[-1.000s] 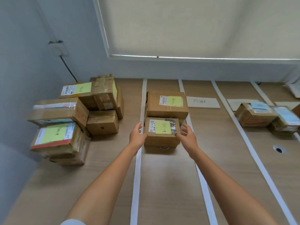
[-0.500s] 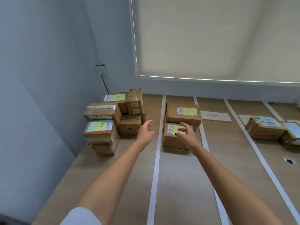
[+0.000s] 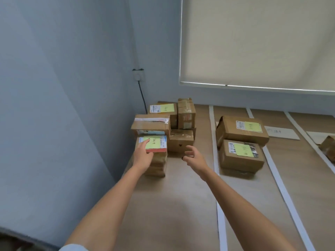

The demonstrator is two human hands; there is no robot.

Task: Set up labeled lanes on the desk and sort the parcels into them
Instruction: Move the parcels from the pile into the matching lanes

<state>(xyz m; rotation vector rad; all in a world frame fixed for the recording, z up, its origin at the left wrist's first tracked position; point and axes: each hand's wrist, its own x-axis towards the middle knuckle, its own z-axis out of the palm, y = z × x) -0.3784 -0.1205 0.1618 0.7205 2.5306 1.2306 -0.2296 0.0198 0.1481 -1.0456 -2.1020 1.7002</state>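
A pile of brown cardboard parcels sits in the desk's far left corner. Its nearest top parcel (image 3: pixel 157 146) carries a yellow-green note and a red edge. My left hand (image 3: pixel 143 154) lies on that parcel's top with straight fingers. My right hand (image 3: pixel 193 156) hovers above the desk to the parcel's right, fingers spread and holding nothing. White tape strips (image 3: pixel 215 153) mark lanes on the wooden desk (image 3: pixel 181 205). In the first lane lie two parcels: a smaller near one (image 3: pixel 241 155) and a larger far one (image 3: pixel 242 130), each with a yellow note.
A white lane label card (image 3: pixel 281 134) lies in the second lane, with another parcel (image 3: pixel 328 148) at the right edge. The blue wall runs close along the desk's left side, with a socket and black cable (image 3: pixel 142 96). A drawn blind covers the window behind.
Both hands let go of the smaller parcel in the first lane and moved left. My left hand now rests on the pile's near top parcel. The view turned left.
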